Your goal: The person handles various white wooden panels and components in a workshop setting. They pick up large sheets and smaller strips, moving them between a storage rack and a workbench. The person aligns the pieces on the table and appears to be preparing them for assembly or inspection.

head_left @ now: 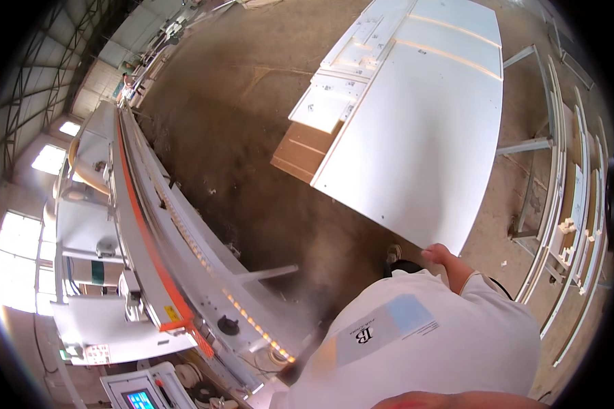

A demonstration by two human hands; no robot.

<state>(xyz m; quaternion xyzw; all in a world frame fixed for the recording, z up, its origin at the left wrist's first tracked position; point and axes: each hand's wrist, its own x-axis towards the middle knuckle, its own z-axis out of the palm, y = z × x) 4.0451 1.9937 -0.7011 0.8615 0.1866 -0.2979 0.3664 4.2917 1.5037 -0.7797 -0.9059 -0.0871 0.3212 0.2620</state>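
My right hand [437, 254] is at the near edge of a large white panel [430, 136], close to its near right corner. Its fingers are curled at the edge, and their undersides are hidden. The panel lies flat and raised off the floor on a metal frame. Smaller white boards [327, 99] lie along its left side, with a brown board [303, 150] beside them. My left hand does not show.
A long edge-processing machine [150, 238] with an orange strip runs along the left. Its control screen [140, 399] is lit at the lower left. Long narrow strips [559, 198] rest on the right. A grey metal leg [525, 146] juts out beside the panel.
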